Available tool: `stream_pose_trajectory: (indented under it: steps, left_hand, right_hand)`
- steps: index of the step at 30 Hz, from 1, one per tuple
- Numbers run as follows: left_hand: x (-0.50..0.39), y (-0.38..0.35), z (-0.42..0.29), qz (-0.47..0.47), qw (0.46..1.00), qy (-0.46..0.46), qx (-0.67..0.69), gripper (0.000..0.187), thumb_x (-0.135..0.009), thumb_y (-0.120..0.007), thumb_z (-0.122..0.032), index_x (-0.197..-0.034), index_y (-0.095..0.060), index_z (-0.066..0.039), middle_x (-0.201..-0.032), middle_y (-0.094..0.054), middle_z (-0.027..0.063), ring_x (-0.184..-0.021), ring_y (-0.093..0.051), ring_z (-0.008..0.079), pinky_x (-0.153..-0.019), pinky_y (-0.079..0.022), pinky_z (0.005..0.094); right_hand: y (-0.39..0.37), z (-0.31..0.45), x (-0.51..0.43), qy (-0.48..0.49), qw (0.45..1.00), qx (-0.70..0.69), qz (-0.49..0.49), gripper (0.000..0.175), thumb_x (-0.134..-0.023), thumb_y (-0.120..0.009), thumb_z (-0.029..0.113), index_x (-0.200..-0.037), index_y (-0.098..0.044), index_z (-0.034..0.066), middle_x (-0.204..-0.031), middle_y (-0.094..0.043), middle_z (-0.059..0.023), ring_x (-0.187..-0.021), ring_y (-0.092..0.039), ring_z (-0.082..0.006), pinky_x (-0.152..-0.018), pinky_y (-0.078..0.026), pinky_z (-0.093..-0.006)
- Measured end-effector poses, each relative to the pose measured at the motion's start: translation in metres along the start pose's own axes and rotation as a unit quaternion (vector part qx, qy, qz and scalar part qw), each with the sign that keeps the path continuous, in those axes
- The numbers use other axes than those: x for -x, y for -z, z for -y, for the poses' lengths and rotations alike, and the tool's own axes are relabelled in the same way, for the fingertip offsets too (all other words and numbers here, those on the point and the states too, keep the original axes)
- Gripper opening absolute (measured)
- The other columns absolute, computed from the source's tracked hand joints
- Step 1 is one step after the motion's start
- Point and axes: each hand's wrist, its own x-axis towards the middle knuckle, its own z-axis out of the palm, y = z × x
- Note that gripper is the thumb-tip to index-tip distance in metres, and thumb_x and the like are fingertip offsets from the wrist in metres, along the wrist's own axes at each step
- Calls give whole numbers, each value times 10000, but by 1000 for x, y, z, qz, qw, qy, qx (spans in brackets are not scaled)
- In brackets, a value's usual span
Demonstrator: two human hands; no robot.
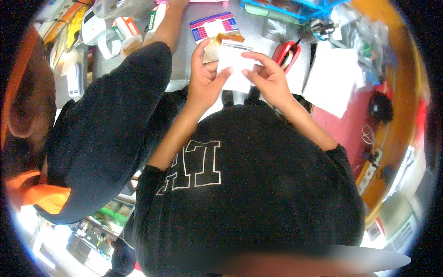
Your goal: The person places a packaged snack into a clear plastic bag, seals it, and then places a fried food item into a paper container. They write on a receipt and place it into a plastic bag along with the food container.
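A white printed paper slip (pixel 234 65) is held up in front of me at the table's front edge. My left hand (pixel 206 74) grips its left side, with the thumb over the paper. On the right side, my right hand (pixel 268 72) has its thumb and forefinger at the slip. Just behind the paper lies a clear food packet (pixel 211 52) with brownish contents and a purple, pink and white printed header card (pixel 199 29). A red stapler (pixel 287 55) stands near my right hand.
A co-worker in dark clothing (pixel 110 114) reaches over the table at left. Similar packets (pixel 129 36) and a white label printer (pixel 95 26) lie there. At right are a cup of scissors (pixel 318 31), white sheets (pixel 334 78) and a blue basket (pixel 294 12).
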Motion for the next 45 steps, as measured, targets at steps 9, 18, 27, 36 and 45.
stream_pose_trajectory:
  steps: [9, 18, 27, 36, 45]
  left_hand:
    - [-5, 3, -1, 131, 987, 91, -24, 707, -931, -625, 78, -1562, -335, -60, -1394, -552, 149, -979, -667, 186, -663, -629, 290]
    - [1, 1, -4, 93, 994, 43, 27, 800, -936, -580, 117, -1605, -182, -65, -1498, -446, 141, -1099, -626, 167, -752, -645, 315]
    - [1, 2, 3, 90, 996, 4, 0, 845, -928, -584, 124, -1613, -129, -69, -1492, -460, 150, -1136, -626, 187, -775, -642, 296]
    - [0, 16, 10, 87, 994, 11, -59, 815, -966, -607, -1, -1625, -133, -76, -1516, -441, 176, -1217, -583, 209, -1002, -491, 316]
    - [11, 77, 24, 3, 954, -40, -297, 632, -926, -654, 19, -1519, -458, -73, -1404, -543, 97, -872, -531, 56, -771, -459, 197]
  right_hand:
    - [33, 8, -2, 0, 995, 7, -103, 379, -933, -695, 85, -1303, -612, 76, -1020, -670, -11, -831, -626, -94, -706, -507, -234]
    - [93, -29, -8, -68, 968, 22, -242, 253, -1013, -601, 214, -1221, -639, 76, -963, -648, 4, -771, -566, -67, -649, -468, -234]
    - [-11, -14, 20, -130, 991, -23, 16, 331, -1058, -549, 328, -1149, -672, 34, -833, -658, 16, -739, -556, -62, -651, -453, -226]
    - [-4, -17, 13, -101, 993, 54, -22, 261, -1041, -591, 255, -883, -649, 54, -709, -535, 54, -631, -461, -34, -569, -375, -224]
    - [-1, -42, 13, -129, 959, 200, 156, 288, -1013, -606, 305, -1030, -699, 32, -843, -685, -73, -790, -629, -164, -736, -505, -329]
